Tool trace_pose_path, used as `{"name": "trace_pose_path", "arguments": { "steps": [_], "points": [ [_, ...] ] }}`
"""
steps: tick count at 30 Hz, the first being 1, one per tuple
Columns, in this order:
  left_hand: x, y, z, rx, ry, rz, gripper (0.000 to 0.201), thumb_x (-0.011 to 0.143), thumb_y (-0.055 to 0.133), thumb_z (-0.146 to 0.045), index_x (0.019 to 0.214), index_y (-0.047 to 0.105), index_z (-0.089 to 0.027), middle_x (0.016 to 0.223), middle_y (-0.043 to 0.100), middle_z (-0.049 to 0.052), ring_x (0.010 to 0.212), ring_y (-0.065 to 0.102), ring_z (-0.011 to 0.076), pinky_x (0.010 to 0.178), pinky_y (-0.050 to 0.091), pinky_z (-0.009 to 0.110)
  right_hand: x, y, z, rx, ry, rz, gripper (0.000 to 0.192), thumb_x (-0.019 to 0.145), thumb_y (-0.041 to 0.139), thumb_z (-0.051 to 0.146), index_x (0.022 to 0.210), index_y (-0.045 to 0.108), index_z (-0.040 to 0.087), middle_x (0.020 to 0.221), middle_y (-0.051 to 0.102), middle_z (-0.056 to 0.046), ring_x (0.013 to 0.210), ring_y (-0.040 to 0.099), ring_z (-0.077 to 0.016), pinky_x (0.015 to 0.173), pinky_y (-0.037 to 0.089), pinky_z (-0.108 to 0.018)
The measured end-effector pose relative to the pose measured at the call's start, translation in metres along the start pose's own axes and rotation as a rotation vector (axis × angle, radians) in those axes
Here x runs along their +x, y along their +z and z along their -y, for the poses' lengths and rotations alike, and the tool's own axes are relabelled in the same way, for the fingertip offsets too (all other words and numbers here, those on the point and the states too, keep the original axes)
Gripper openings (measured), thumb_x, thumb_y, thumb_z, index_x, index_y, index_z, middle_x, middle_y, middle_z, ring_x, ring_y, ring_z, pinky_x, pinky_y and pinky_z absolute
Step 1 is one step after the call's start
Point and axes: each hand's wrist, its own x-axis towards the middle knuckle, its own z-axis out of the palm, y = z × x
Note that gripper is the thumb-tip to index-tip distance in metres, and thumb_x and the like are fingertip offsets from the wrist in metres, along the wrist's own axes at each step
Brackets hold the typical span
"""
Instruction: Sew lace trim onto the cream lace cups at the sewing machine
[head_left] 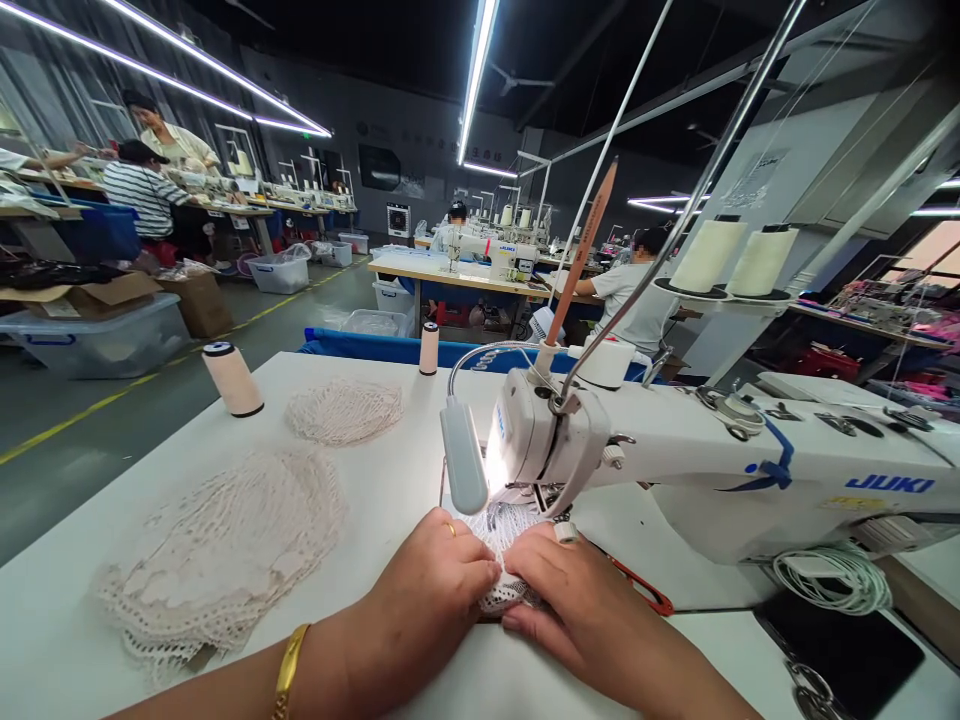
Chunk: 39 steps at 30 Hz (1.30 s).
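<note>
A piece of white lace fabric (501,590) lies under the head of the white sewing machine (525,425), brightly lit by a small lamp (463,455). My left hand (424,590) grips its left side, thumb and fingers pressed together. From the right, my right hand (559,595) pinches the same lace, its thumb below the edge. Both hands sit close in front of the presser area, and the needle itself is hidden. Left of my hands rest a large pile of lace pieces (232,540) and a smaller lace pile (345,410).
Two thread cones (232,378) (428,348) stand on the white table (390,480). Red-handled snips (645,585) lie right of my hand, with a coiled white cable (832,578) and scissors (814,690) farther right. Other people work at machines behind.
</note>
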Motion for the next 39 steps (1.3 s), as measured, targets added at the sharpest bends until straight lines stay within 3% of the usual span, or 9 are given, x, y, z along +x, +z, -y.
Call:
{"name": "trace_pose_path", "arguments": {
  "steps": [3,8,12,14,19,22,25,31,39],
  "points": [
    [0.001,0.001,0.007,0.007,-0.038,0.037,0.022,0.09,0.058,-0.002,0.083,0.069,-0.02,0.08,0.073,0.002,0.073,0.062,0.021,0.069,0.039,0.034,0.0,0.002,-0.001,0.016,0.026,-0.021,0.031,0.096,0.087,0.027,0.1,0.057,0.025,0.107,0.072,-0.003,0.089,0.067,-0.0248,0.068,0.051,-0.034],
    [0.008,-0.007,0.011,-0.146,-0.201,0.142,0.023,0.078,0.062,0.0,0.082,0.072,-0.02,0.085,0.072,0.001,0.079,0.066,0.0191,0.069,0.043,0.028,0.003,0.011,0.001,0.078,0.02,-0.085,0.045,0.09,0.093,0.029,0.122,0.06,0.025,0.117,0.074,-0.005,0.104,0.07,-0.0308,0.085,0.058,-0.041],
    [0.023,-0.02,0.007,-0.375,-0.397,0.182,0.024,0.092,0.058,-0.009,0.079,0.074,-0.021,0.083,0.072,-0.001,0.08,0.068,0.0169,0.074,0.048,0.025,0.009,0.025,-0.001,0.068,-0.009,-0.206,0.018,0.104,0.058,0.012,0.118,0.06,0.024,0.107,0.074,-0.007,0.097,0.071,-0.0293,0.082,0.056,-0.041],
    [0.031,-0.026,0.005,-0.447,-0.43,0.177,0.03,0.101,0.056,-0.018,0.077,0.074,-0.021,0.083,0.074,-0.001,0.08,0.067,0.0167,0.074,0.049,0.025,0.013,0.031,-0.004,0.07,0.008,-0.272,0.026,0.103,0.044,0.007,0.116,0.059,0.024,0.099,0.073,-0.006,0.088,0.07,-0.0269,0.074,0.054,-0.037],
    [0.029,-0.032,0.005,-0.459,-0.318,0.199,0.03,0.104,0.054,-0.019,0.083,0.075,-0.021,0.087,0.076,-0.001,0.081,0.067,0.0163,0.075,0.049,0.026,0.012,0.027,-0.006,0.127,-0.038,-0.309,0.034,0.095,0.041,0.002,0.109,0.062,0.025,0.09,0.071,-0.002,0.08,0.065,-0.0225,0.072,0.051,-0.034],
    [0.012,-0.027,0.005,-0.309,-0.154,0.189,0.021,0.099,0.061,-0.011,0.087,0.075,-0.022,0.092,0.077,0.001,0.086,0.068,0.0189,0.079,0.047,0.03,0.006,0.018,-0.004,0.143,-0.122,-0.234,0.032,0.093,0.046,-0.001,0.097,0.064,0.025,0.092,0.071,-0.001,0.084,0.062,-0.0211,0.077,0.051,-0.033],
    [-0.004,-0.022,0.002,-0.121,-0.061,0.162,0.024,0.098,0.062,-0.005,0.09,0.074,-0.023,0.095,0.077,0.001,0.085,0.065,0.0204,0.081,0.045,0.034,-0.001,0.011,-0.001,0.114,-0.148,-0.169,0.031,0.095,0.051,-0.001,0.103,0.068,0.025,0.102,0.073,-0.002,0.09,0.062,-0.0213,0.08,0.05,-0.034],
    [-0.006,-0.02,0.0,-0.039,-0.031,0.144,0.024,0.097,0.061,-0.002,0.092,0.072,-0.023,0.093,0.076,0.001,0.082,0.064,0.02,0.078,0.042,0.036,-0.003,0.01,-0.001,0.083,-0.143,-0.174,0.039,0.091,0.055,-0.005,0.111,0.071,0.024,0.105,0.074,-0.002,0.09,0.063,-0.0222,0.078,0.048,-0.036],
    [0.0,-0.018,0.011,0.025,-0.049,0.175,0.017,0.094,0.065,-0.005,0.087,0.07,-0.02,0.097,0.078,0.003,0.083,0.066,0.0215,0.074,0.04,0.036,0.001,0.017,-0.004,0.034,-0.066,-0.179,0.038,0.087,0.057,-0.005,0.109,0.069,0.024,0.109,0.076,-0.004,0.092,0.066,-0.0256,0.074,0.048,-0.036]
  ]
}}
